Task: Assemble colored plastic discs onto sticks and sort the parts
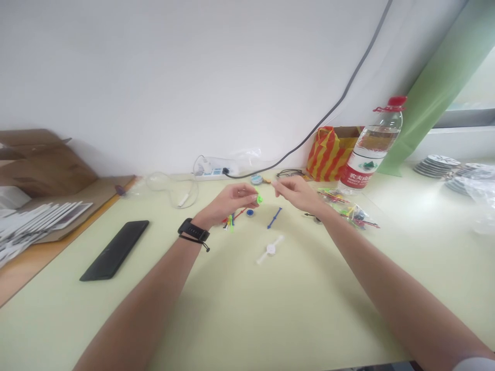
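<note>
Pinched in my left hand [237, 198] is a small bright green plastic piece [260, 199]. My right hand [296, 191] is raised beside it, thumb and forefinger together; whatever they hold, if anything, is too small to make out. On the table below lie a blue arrow pointer [275, 218], a small round blue disc [250, 213] and a white pointer with a round hub [270, 250]. Several coloured pointers [231, 221] lie under my left hand. A dark pointer [310, 215] is partly hidden by my right wrist.
Clear bags of coloured pointers [353, 212] lie right, near a water bottle [371, 149] and a striped bag [328, 154]. Behind are a power strip [216, 167] and cable. A black phone-like slab [115, 251], white cards [38, 221] and cardboard box [50, 159] are left; stacked discs [436, 166] far right.
</note>
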`<action>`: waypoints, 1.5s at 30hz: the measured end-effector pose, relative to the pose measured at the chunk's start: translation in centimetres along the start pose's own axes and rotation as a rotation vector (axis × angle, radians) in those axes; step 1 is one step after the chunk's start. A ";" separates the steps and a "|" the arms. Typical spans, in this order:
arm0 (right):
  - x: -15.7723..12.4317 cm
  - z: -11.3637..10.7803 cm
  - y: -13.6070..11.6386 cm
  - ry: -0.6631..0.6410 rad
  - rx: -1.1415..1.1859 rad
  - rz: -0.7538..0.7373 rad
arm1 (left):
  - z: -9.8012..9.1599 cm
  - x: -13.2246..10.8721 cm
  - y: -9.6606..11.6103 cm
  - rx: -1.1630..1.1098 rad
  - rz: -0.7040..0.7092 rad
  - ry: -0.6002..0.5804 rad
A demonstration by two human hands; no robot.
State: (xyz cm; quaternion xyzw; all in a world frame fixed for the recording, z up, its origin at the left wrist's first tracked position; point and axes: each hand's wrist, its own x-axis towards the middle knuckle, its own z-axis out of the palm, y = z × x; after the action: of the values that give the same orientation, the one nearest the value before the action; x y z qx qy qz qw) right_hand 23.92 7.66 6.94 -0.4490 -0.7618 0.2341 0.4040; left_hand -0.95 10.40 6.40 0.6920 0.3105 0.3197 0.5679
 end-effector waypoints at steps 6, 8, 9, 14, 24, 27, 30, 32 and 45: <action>-0.1 0.1 0.5 -0.315 0.026 0.028 | -0.6 0.2 -0.6 0.005 -0.038 0.040; -0.2 0.2 0.6 -0.483 0.019 0.038 | -0.8 0.3 -0.7 0.006 -0.047 0.063; -0.2 0.3 0.6 -0.564 0.014 0.037 | -0.8 0.3 -0.7 0.006 -0.053 0.068; -0.5 0.7 0.2 -0.889 -0.022 0.067 | -0.8 0.2 -0.5 0.004 -0.074 0.074; -1.1 2.4 -0.8 -1.060 -0.078 0.193 | -0.7 0.3 -0.4 -0.040 -0.081 0.096; -0.9 2.0 -0.6 -1.059 -0.085 0.211 | -0.7 0.3 -0.4 -0.022 -0.075 0.078; -0.8 0.4 -0.2 -1.035 -0.128 0.225 | -0.8 0.2 -0.4 0.014 -0.070 0.055; -0.8 -1.0 0.2 -0.988 -0.180 0.260 | -0.9 0.1 -0.4 0.054 -0.072 0.055; -0.2 -3.3 1.9 -0.392 -0.399 0.169 | -0.1 0.1 -0.4 0.103 -0.076 0.068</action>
State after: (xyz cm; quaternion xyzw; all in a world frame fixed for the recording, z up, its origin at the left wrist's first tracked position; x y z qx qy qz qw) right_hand 27.65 8.41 7.31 -0.5276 -0.8163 0.1945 0.1317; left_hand -0.96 10.62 6.06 0.6967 0.3718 0.3047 0.5325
